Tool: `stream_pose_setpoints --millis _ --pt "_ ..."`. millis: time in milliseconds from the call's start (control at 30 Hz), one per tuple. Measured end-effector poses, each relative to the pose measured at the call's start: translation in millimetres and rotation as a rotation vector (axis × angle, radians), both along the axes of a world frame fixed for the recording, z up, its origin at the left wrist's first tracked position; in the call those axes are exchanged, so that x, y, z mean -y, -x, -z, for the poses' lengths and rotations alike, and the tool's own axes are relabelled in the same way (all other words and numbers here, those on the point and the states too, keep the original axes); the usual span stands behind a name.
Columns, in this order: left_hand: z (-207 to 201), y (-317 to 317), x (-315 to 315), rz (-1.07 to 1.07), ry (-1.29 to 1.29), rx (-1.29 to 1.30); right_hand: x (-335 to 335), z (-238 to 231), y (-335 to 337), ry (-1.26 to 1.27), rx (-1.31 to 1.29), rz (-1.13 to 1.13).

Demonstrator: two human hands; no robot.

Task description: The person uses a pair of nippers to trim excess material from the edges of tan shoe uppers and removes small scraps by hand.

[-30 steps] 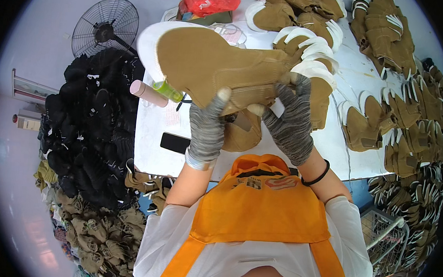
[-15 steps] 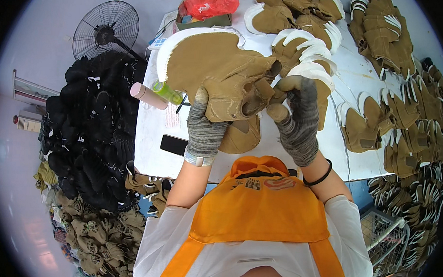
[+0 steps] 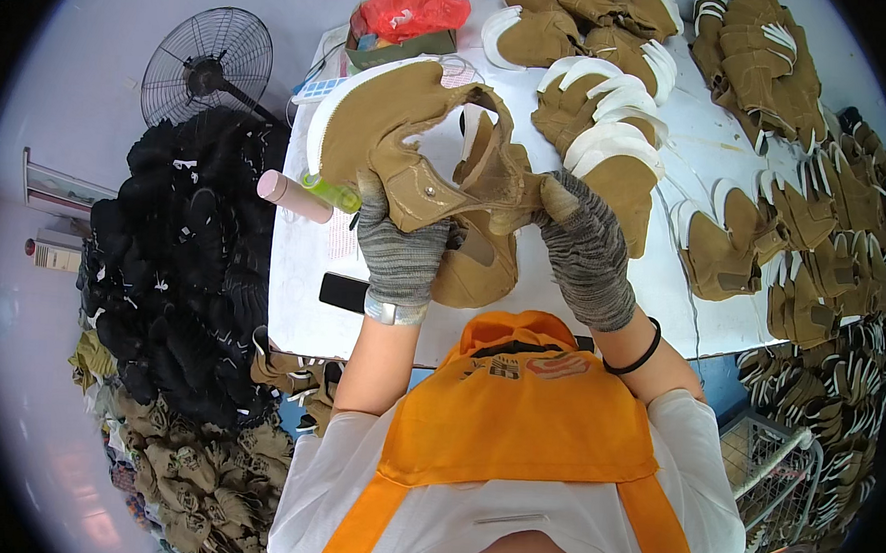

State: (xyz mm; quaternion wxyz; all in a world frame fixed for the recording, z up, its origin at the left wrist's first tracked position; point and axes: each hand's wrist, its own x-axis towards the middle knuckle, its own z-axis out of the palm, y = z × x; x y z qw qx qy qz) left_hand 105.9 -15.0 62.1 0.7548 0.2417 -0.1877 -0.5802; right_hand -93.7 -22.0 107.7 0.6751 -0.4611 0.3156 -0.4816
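Above the white table I hold up a brown shoe upper (image 3: 369,122) with a white band along its curved toe edge. My left hand (image 3: 401,257), in a grey knit glove, is closed on its near side, beside a small metal eyelet. Closed on its heel end is my right hand (image 3: 587,246), gloved the same way. Between the hands the upper gapes, with its opening spread and the table visible through it. Another brown upper (image 3: 478,271) lies on the table just below, partly hidden by the held one and my left hand.
A black phone (image 3: 345,292), a pink bottle (image 3: 294,196) and a green bottle (image 3: 331,192) lie left. Stacked brown uppers (image 3: 618,191) spread over the right and back. A box with a red bag (image 3: 414,10) stands at the back. Black uppers (image 3: 188,263) and a fan (image 3: 206,69) are left.
The shoe upper has been turned and pulled apart, so its opening now shows. My right hand has moved slightly down and left, from loose fingers to a grip on the heel end.
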Motion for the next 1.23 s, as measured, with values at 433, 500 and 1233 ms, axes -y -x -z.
stream_pose_setpoints --millis 433,500,1233 --pt "9.1 -2.3 10.2 -0.052 -0.001 0.291 -3.0 9.7 -1.0 -0.009 0.011 -0.046" --pt "5.3 3.7 8.1 -0.024 0.039 0.305 -3.3 11.2 0.4 -0.022 -0.031 -0.047" --pt "-35.6 -12.7 11.6 0.824 -0.073 1.182 32.1 29.8 29.6 -0.409 0.458 -0.379"
